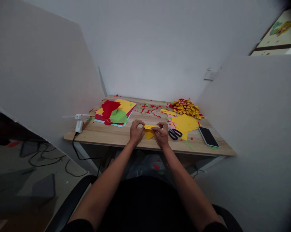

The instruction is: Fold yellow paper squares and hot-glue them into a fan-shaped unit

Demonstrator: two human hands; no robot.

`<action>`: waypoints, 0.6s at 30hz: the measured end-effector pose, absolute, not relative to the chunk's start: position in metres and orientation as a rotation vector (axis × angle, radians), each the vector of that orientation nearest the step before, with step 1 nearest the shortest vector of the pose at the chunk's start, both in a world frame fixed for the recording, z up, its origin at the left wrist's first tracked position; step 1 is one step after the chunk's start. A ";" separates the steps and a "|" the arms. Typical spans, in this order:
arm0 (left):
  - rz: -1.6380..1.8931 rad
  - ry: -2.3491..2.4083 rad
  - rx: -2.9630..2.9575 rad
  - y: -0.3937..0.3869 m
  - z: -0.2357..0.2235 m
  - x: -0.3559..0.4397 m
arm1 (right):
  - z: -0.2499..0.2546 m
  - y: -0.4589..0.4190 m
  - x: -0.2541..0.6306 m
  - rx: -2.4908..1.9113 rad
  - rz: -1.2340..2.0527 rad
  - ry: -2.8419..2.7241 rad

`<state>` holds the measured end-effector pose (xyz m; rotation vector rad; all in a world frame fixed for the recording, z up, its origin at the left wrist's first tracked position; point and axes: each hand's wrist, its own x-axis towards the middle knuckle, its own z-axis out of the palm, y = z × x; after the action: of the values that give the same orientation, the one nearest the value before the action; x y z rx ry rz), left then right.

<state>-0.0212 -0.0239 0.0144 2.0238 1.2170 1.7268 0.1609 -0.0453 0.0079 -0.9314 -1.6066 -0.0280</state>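
Between my two hands is a small piece of yellow paper (pixel 149 133), partly folded, with a flap hanging down toward the table's front edge. My left hand (pixel 136 131) pinches its left end between thumb and fingers. At the other end, my right hand (pixel 161 132) grips the paper along its upper fold, the thumb pressed on it. Just right of my right hand lie dark-handled scissors (pixel 175 134), partly over loose yellow sheets (pixel 185 124).
Coloured paper (pixel 126 104) is stacked at the left, with torn red (pixel 109 109) and green pieces (pixel 118 116) on top. A white power strip (pixel 79 124) stands at the left edge. Folded yellow pieces (pixel 187 108) are heaped back right; a phone (pixel 208 137) lies front right.
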 end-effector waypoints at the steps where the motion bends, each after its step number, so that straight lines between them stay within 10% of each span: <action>1: 1.739 1.216 2.028 -0.024 0.014 -0.021 | 0.008 -0.046 0.161 -0.924 -0.039 -1.600; 18: 1.587 1.096 1.965 -0.034 0.024 -0.017 | 0.015 -0.051 0.157 -0.867 -0.021 -1.543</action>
<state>-0.0171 -0.0340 0.0241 1.9646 1.0964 1.5873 0.1573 -0.0506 0.0152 -0.8675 -1.5426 -0.0212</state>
